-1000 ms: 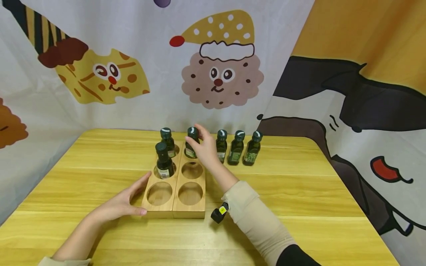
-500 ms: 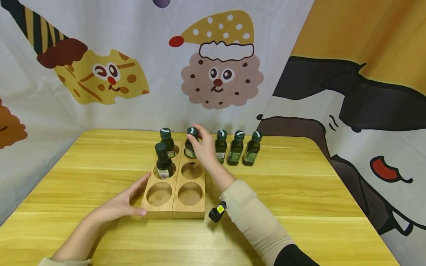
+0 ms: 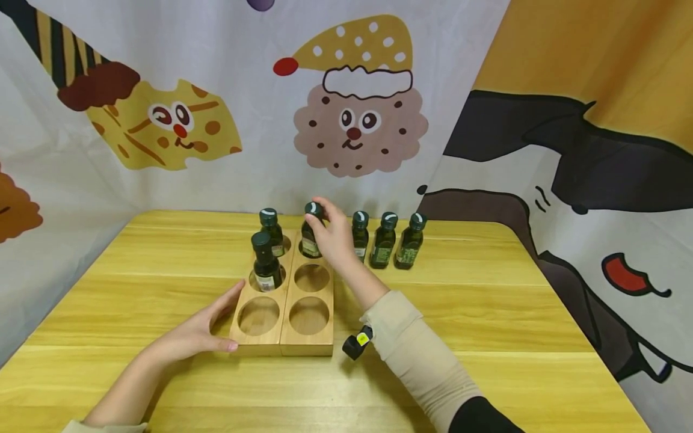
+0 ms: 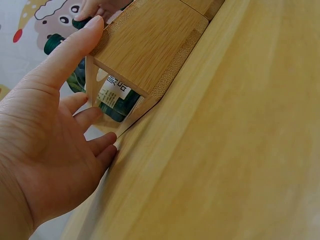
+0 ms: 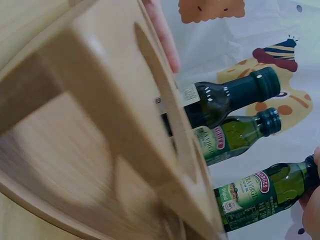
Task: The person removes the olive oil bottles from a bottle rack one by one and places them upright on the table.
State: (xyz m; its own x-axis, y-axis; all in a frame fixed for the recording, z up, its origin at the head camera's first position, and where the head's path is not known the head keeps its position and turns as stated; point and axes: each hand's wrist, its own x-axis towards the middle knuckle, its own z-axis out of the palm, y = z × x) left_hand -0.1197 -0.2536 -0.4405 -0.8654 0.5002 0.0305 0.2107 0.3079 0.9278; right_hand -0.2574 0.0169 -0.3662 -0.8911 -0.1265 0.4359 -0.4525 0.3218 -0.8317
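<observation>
My right hand (image 3: pixel 335 237) pinches a small green olive oil bottle (image 3: pixel 310 240) near its cap; its base is at the back right hole of the wooden bottle rack (image 3: pixel 307 349). In the right wrist view, this olive oil bottle's label (image 5: pixel 245 192) faces the camera, with fingertips (image 5: pixel 312 217) at its neck. Spread along the rack's left side, my left hand (image 3: pixel 200 331) has its thumb at the front corner; the left wrist view shows relaxed fingers (image 4: pixel 87 117) against that side. Two bottles stand in the left column: a green one (image 3: pixel 272 231) behind a darker one (image 3: pixel 266 267).
Three more green bottles stand in a row right of the rack: one (image 3: pixel 360 237) partly behind my right hand, one (image 3: pixel 384 243) in the middle, one (image 3: pixel 409 243) at the end. A black wrist device (image 3: pixel 357 343) hangs by my right sleeve. A printed curtain (image 3: pixel 216 186) backs the table.
My right hand has risen slightly, and the olive oil bottle in it now sits a little higher at the back right hole. The left hand stays against the rack.
</observation>
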